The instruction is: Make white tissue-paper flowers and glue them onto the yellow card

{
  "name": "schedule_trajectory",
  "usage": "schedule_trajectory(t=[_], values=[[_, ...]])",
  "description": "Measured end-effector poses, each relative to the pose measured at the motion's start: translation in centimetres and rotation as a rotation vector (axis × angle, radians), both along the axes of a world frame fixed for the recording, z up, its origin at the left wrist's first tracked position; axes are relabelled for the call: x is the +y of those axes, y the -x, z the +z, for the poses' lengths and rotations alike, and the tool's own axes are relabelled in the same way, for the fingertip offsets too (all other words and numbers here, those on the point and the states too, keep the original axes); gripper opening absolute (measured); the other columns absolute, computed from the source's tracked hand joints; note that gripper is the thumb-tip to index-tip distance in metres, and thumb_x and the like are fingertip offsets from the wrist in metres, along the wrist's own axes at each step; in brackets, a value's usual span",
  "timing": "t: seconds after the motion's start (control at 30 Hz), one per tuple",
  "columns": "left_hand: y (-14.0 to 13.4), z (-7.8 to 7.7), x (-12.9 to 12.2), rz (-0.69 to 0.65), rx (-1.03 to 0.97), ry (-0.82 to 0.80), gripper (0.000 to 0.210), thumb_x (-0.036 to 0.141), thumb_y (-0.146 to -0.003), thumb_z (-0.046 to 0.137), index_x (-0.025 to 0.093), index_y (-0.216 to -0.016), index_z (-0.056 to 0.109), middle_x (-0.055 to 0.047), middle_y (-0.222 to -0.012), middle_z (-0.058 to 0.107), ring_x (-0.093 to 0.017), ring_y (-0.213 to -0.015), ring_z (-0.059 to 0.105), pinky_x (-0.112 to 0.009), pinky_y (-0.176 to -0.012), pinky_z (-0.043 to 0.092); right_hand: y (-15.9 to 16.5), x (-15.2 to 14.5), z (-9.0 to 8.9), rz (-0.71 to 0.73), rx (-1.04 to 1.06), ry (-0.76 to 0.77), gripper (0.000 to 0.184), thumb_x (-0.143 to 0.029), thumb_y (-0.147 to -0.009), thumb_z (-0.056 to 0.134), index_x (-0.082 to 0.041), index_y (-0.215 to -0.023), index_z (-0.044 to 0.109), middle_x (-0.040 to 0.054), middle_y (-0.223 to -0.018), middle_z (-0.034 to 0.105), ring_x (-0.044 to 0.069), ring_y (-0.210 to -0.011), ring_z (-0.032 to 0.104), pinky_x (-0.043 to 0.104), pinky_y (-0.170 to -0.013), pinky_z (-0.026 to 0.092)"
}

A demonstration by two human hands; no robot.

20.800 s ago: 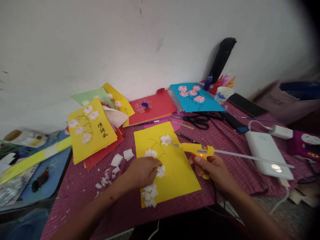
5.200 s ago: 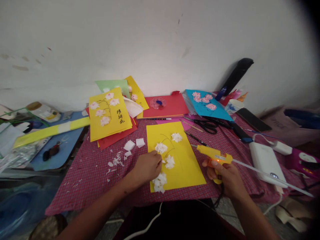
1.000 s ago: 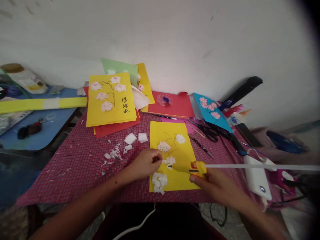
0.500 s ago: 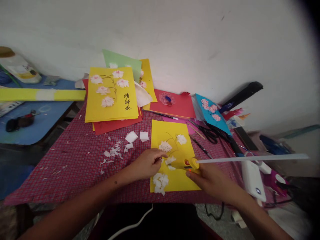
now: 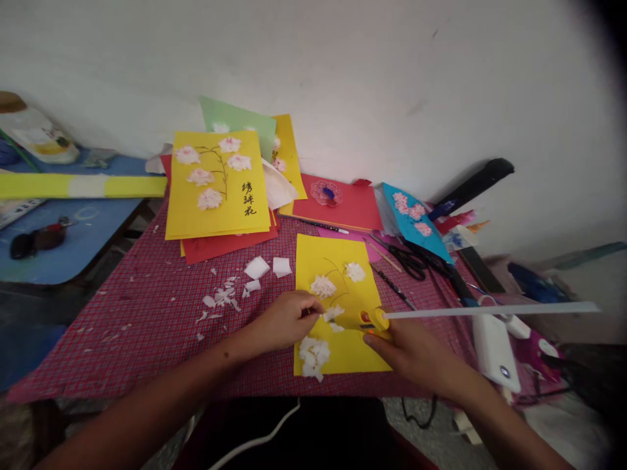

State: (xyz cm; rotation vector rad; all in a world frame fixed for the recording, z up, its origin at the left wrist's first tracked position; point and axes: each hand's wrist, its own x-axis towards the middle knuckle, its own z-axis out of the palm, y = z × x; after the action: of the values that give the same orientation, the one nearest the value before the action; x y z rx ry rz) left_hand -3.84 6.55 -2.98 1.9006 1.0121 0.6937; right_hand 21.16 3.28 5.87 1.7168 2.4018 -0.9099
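Note:
My right hand is wrapped around a yellow hot glue gun, with a long white glue stick jutting from its back. The gun's nozzle end is over a yellow sheet of paper. Drawn brown stems and white paper flowers are on that sheet. My left hand has thumb and forefinger pinched beside a partly built white flower; what lies between the fingertips is too small to make out. A pile of white paper petals sits at the sheet's lower left.
Left of the sheet lie white scraps and cut white paper squares. A finished yellow flower card tops a stack behind. Black scissors, a pen and a white power bank are on the right.
My left fingertips have shifted slightly left and closed more tightly into a pinch. The glue gun has barely moved.

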Motion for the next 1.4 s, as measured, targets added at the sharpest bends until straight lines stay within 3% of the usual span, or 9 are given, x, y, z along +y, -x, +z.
schedule_trajectory(t=[0.3, 0.57, 0.87, 1.4], values=[[0.05, -0.15, -0.06, -0.008, -0.003, -0.003, 0.023, 0.009, -0.082, 0.053, 0.016, -0.089, 0.074, -0.003, -0.081, 0.071, -0.012, -0.071, 0.062, -0.022, -0.065, 0.043, -0.24, -0.33, -0.49, 0.004, 0.016, -0.005, 0.021, -0.032, -0.097, 0.047, -0.018, -0.092, 0.061, 0.0100, -0.092, 0.071, 0.023, -0.080, 0.065, 0.032, -0.069, 0.046], [-0.02, -0.23, 0.08, -0.023, -0.004, -0.052, 0.021, 0.009, -0.082, 0.055, 0.017, -0.088, 0.074, -0.004, -0.085, 0.072, -0.015, -0.077, 0.064, -0.026, -0.073, 0.048, -0.10, -0.39, -0.36, 0.022, -0.003, -0.042, 0.017, -0.030, -0.096, 0.050, -0.019, -0.093, 0.063, 0.0098, -0.093, 0.071, 0.023, -0.080, 0.066, 0.032, -0.071, 0.047], [-0.01, -0.05, 0.00, -0.022, 0.010, -0.028, 0.019, 0.011, -0.084, 0.057, 0.017, -0.088, 0.074, -0.004, -0.084, 0.072, -0.015, -0.076, 0.065, -0.026, -0.072, 0.048, 0.05, -0.47, -0.34, 0.041, -0.021, -0.040, 0.017, -0.029, -0.096, 0.050, -0.019, -0.101, 0.063, 0.0108, -0.100, 0.071, 0.024, -0.085, 0.067, 0.033, -0.077, 0.047], [0.04, -0.30, -0.05, -0.027, 0.012, -0.015, 0.019, 0.012, -0.084, 0.056, 0.017, -0.090, 0.074, -0.004, -0.084, 0.073, -0.014, -0.075, 0.065, -0.025, -0.071, 0.048, 0.32, -0.62, 0.29, 0.040, -0.036, -0.023, 0.017, -0.028, -0.097, 0.048, -0.018, -0.098, 0.062, 0.0103, -0.098, 0.070, 0.024, -0.082, 0.067, 0.034, -0.074, 0.046]])
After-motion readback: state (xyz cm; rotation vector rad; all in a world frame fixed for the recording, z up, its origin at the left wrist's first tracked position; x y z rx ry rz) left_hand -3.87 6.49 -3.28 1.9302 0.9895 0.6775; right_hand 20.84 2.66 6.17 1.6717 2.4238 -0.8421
